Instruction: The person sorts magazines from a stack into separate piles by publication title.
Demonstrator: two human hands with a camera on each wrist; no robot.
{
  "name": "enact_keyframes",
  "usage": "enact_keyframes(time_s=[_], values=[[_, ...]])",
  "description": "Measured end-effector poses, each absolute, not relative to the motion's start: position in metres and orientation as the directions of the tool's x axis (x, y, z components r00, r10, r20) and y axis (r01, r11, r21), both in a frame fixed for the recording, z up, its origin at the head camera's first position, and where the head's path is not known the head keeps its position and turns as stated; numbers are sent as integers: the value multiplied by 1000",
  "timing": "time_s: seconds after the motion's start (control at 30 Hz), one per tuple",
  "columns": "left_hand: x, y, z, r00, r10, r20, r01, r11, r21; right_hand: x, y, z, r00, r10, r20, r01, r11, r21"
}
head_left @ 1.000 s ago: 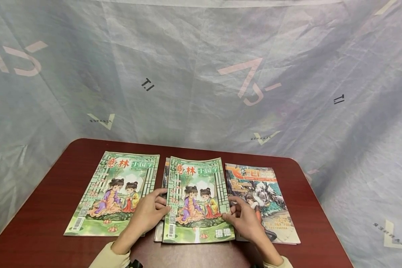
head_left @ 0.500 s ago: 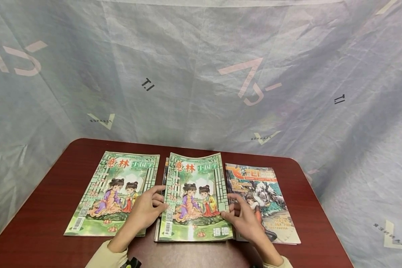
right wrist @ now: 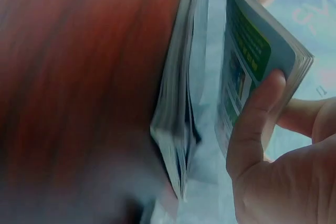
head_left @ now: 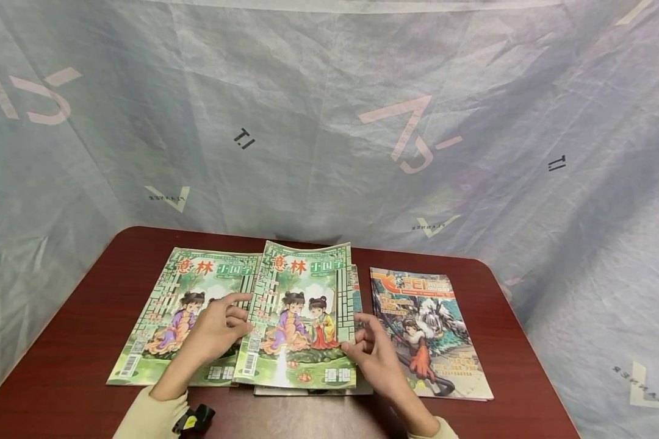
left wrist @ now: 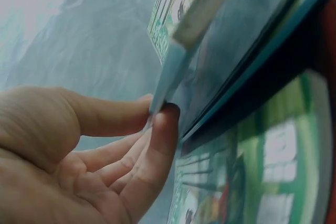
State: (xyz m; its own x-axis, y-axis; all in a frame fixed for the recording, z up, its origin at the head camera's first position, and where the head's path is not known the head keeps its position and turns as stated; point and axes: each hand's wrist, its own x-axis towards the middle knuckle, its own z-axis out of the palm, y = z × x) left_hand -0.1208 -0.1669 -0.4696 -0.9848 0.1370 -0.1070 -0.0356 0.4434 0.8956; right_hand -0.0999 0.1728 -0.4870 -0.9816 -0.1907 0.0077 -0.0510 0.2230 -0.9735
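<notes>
Held magazine (head_left: 296,317) has shifted left: we've got left magazine (head_left: 189,283) beneath left fingers (head_left: 238,298), which pinch the held magazine's left edge; right fingers (head_left: 365,319) pinch its right. Uneven grip could sag it, snagging left magazine.

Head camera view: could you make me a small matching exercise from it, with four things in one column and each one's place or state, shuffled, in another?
Things
1. middle green illustrated paper magazine
2. leftmost green illustrated paper magazine
3. paper magazine with orange title lettering
4. grey printed fabric sheet

Places and states
A. hanging behind the dark red table
B. lying rightmost of the magazines
C. held up by the left hand and right hand
D. lying partly hidden by the left hand

Right pairs: 1-C, 2-D, 3-B, 4-A
</notes>
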Motion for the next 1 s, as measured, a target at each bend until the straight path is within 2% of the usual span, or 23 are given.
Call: enact_keyframes(time_s=[0.13, 0.37, 0.7, 1.0], values=[[-122, -178, -466, -983, 149, -111, -32, 456, 889, -99, 162, -490, -980, -195, 40, -77, 187, -979], [-124, -200, -459, -970, 209, -127, -55, 319, 946, -99, 143, -488, -983, -184, 19, -46, 142, -989], [-125, -228, -452, -974, 174, -147, -67, 395, 916, -98, 115, -489, -982, -186, 9, -25, 79, -997], [-124, -255, -450, -976, 150, -157, -71, 465, 882, -98, 88, -486, -977, -209, 39, -57, 79, -995]])
